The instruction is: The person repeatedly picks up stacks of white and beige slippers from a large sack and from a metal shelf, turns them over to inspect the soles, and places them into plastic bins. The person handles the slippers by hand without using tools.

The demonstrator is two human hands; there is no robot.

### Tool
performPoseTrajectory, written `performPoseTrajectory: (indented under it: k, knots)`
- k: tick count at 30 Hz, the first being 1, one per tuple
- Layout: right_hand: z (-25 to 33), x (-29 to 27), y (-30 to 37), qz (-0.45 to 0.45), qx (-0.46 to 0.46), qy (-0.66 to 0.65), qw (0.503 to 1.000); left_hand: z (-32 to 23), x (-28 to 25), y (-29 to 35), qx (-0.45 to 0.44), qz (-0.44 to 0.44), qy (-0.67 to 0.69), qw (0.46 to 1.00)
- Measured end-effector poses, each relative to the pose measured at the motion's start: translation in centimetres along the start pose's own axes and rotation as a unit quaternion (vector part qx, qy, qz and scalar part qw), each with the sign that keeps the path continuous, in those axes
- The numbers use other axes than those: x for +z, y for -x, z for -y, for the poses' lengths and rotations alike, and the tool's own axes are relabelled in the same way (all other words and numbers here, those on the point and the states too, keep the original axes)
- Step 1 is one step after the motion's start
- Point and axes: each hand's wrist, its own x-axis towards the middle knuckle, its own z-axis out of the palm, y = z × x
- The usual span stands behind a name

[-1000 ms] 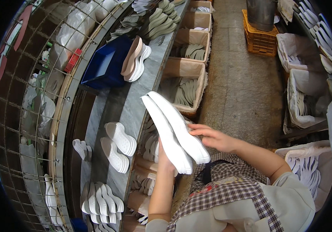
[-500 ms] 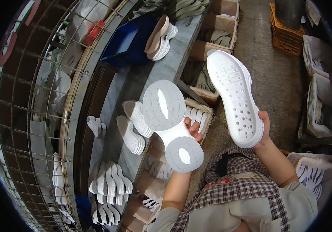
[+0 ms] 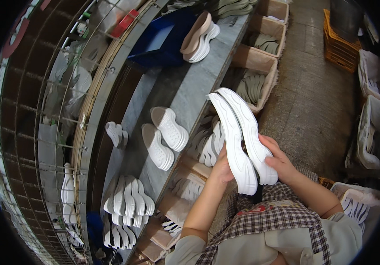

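Two white shoe soles are held side by side in front of me, edges up, with their side walls facing me. My left hand grips the left sole; most of its fingers are hidden behind that sole. My right hand is closed on the right sole, thumb on its heel end. The soles lie close together with a narrow gap between them. On the grey bench to the left sit two small stacks of white soles, a left stack and a right stack.
More soles are grouped at the bench's near end. A blue bin stands farther back beside a beige sole on white ones. Lined baskets of soles run along the bench. Orange crates stand far right; wire mesh rises at left.
Both hands have come together. The soles, previously apart with one grey underside and one perforated top facing me, are turned on edge and set side by side. The view has shifted slightly.
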Motion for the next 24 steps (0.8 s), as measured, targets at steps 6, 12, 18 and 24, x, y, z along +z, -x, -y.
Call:
performPoseTrajectory:
  k: [6, 12, 18, 24]
  knots:
    - [-0.5, 1.5, -1.3, 0.107, -0.040, 0.149, 0.982, -3.9, -2.8, 0.8, 0.092, -0.069, -0.032, 0.993]
    - [-1.9, 0.1, -0.2, 0.027, 0.071, 0.046, 0.996, -18.2, -9.8, 3.1, 0.139, -0.156, -0.064, 0.976]
    - [-4.1, 0.7, 1.4, -0.006, 0.134, 0.060, 0.989, -24.9, -20.2, -1.5, -0.011, -0.249, -0.181, 0.951]
    - [-5.5, 1.8, 1.8, -0.054, 0.185, 0.006, 0.981, -24.8, -22.4, -3.9, -0.047, -0.265, -0.154, 0.951]
